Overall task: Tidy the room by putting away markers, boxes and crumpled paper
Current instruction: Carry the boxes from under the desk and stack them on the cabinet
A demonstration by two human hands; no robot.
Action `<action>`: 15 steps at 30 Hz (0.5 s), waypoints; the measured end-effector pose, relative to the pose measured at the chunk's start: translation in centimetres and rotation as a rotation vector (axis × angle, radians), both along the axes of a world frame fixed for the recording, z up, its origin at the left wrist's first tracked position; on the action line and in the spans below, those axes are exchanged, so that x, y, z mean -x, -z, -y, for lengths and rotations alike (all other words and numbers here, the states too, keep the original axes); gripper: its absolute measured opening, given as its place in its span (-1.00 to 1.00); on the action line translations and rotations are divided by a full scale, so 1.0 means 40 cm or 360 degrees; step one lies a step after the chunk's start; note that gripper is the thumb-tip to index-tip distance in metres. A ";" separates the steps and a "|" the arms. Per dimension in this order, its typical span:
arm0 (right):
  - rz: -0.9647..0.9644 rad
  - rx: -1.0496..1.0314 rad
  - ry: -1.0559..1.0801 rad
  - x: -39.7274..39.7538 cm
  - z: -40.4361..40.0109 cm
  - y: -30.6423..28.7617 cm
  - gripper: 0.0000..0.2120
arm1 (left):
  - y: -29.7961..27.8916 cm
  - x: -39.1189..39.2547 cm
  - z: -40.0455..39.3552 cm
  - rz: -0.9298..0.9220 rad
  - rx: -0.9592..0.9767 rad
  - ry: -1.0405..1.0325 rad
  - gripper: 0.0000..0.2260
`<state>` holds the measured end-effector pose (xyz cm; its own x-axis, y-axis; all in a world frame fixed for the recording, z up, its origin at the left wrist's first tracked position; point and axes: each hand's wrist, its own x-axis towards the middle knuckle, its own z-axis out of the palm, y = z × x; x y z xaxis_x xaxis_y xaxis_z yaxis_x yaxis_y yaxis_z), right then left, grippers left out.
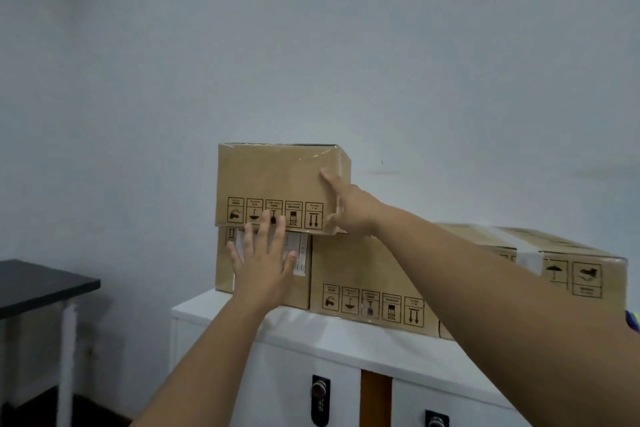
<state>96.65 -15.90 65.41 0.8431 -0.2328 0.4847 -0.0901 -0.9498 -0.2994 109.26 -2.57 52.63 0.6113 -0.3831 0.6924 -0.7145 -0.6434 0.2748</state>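
Here the top box (277, 184) is steadied by the right hand (349, 208) and left hand (263, 263), fingers (266, 224) straight and spread.

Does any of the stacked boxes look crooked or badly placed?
Yes. The top box sits shifted right, bridging two lower boxes, its handling symbols upside down. Both hands press flat against it.

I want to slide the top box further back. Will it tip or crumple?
The top box probably stays stiff: its sides look flat and taped. It sits on two lower boxes, so it may catch at their seam. Right hand at its corner suggests it is light.
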 end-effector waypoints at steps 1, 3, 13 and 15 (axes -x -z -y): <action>-0.0076 0.0042 0.0010 -0.006 0.016 0.010 -0.17 | -0.001 -0.012 0.005 0.0007 -0.0061 -0.0011 -0.41; -0.0181 0.0103 0.0051 -0.010 0.055 0.034 -0.25 | -0.005 -0.031 0.015 0.0026 -0.0134 -0.0023 -0.42; -0.0266 0.0577 0.0362 0.040 0.193 0.172 -0.37 | -0.087 -0.082 0.073 -0.0323 -0.0119 -0.0106 -0.32; -0.0238 0.0612 0.0395 0.044 0.198 0.195 -0.31 | -0.099 -0.097 0.078 -0.0388 -0.0108 -0.0098 -0.24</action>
<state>94.88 -23.81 57.59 0.8518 -0.2637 0.4527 -0.3435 -0.9335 0.1026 113.14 -5.69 56.59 0.7805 -0.3806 0.4960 -0.5915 -0.7064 0.3887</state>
